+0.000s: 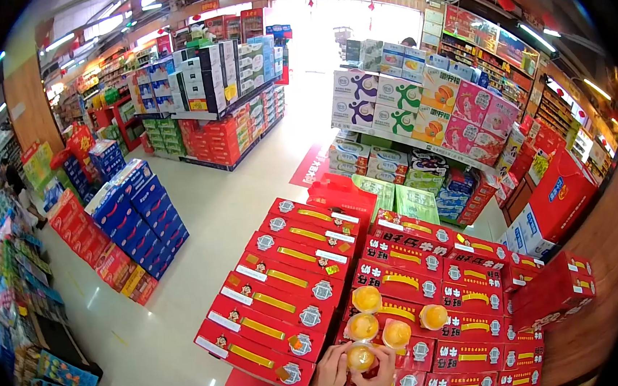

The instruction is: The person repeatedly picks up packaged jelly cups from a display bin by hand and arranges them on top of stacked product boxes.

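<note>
My left hand (332, 371) and my right hand (379, 377) are at the bottom middle, with their fingers closed round a small round cup with orange-yellow contents (361, 359). Just beyond my fingers, several similar cups sit on the red boxes: one cup (364, 326) directly above, another (396, 334) to its right, one farther up (367, 299) and one at the right (433, 317). Under them lie red cartons (465, 327) with yellow handles and white lettering.
Red cartons with yellow handles (276, 279) form a row at the left of the cups. Blue and red box stacks (136, 214) stand left across the pale floor (208, 201). Large display stacks (396, 99) rise ahead. A person (14, 180) is at the far left.
</note>
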{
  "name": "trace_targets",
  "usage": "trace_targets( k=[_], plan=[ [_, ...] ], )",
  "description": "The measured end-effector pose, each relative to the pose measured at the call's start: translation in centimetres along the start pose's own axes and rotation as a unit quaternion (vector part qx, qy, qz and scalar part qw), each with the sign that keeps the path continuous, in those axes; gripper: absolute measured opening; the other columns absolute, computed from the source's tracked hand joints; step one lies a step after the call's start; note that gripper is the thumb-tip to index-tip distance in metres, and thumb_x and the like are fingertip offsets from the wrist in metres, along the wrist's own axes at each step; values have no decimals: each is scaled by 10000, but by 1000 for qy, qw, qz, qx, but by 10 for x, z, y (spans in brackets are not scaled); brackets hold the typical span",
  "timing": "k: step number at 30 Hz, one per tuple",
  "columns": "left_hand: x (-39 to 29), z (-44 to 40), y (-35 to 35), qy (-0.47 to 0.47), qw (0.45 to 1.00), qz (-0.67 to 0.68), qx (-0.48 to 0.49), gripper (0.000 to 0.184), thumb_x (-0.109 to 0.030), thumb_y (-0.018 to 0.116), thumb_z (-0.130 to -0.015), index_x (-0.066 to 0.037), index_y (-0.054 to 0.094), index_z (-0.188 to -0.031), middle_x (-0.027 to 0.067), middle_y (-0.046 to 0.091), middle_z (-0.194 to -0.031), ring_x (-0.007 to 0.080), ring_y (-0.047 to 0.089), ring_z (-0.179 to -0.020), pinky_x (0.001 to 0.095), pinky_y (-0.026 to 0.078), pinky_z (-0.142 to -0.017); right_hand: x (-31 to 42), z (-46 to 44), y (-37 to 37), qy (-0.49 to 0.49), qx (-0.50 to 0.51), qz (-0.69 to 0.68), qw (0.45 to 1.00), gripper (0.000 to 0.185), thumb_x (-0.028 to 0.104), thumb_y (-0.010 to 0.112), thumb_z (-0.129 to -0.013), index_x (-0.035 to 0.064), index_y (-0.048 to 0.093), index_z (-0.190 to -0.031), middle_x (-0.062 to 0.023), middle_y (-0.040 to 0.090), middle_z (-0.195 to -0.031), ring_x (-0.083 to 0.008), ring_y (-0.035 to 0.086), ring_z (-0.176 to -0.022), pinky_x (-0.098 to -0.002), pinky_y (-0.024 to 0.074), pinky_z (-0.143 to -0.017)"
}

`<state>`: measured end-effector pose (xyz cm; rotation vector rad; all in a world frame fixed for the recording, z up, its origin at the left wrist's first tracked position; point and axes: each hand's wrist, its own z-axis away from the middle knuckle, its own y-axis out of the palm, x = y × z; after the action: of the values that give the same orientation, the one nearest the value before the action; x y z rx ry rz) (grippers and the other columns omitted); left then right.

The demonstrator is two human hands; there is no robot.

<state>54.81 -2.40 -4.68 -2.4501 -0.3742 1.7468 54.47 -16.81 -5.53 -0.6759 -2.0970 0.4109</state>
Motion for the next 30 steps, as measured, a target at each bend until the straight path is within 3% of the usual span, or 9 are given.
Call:
trace_targets(
  k=[14, 17, 20, 30],
  plan=[
    [3, 3, -1, -3, 1000, 3, -3, 291, -74, 454, -988, 53, 586, -1214, 205, 586, -1010, 358, 618, -921, 417, 507, -785, 3, -1, 2, 4, 10, -22, 1000, 690, 142, 860, -641, 34, 503, -1221, -175, 499, -1153, -323, 525, -1065, -405, 461, -878],
    [-1, 3, -2, -20, 1000, 7, 0, 288, -75, 460, -988, 55, 581, -1216, 210, 579, -1005, 365, 614, -920, 419, 504, -777, 1, -1, 3, 6, 13, -27, 1000, 708, 192, 881, -650, 37, 505, -1230, -183, 505, -1150, -341, 522, -1062, -424, 460, -880],
    [2, 4, 0, -13, 1000, 6, -7, 287, -79, 468, -988, 54, 572, -1221, 216, 575, -1004, 373, 610, -919, 423, 501, -771, 5, -4, 2, 3, 8, -31, 999, 669, 131, 848, -643, 25, 509, -1209, -176, 507, -1137, -326, 526, -1062, -407, 456, -888],
    [-2, 4, -4, -30, 999, 11, 10, 288, -86, 468, -990, 43, 555, -1233, 227, 584, -1033, 381, 605, -947, 420, 498, -799, 1, -1, 3, -3, 4, -33, 999, 685, 149, 846, -667, 15, 486, -1234, -185, 510, -1150, -334, 525, -1071, -417, 442, -927]
  ],
)
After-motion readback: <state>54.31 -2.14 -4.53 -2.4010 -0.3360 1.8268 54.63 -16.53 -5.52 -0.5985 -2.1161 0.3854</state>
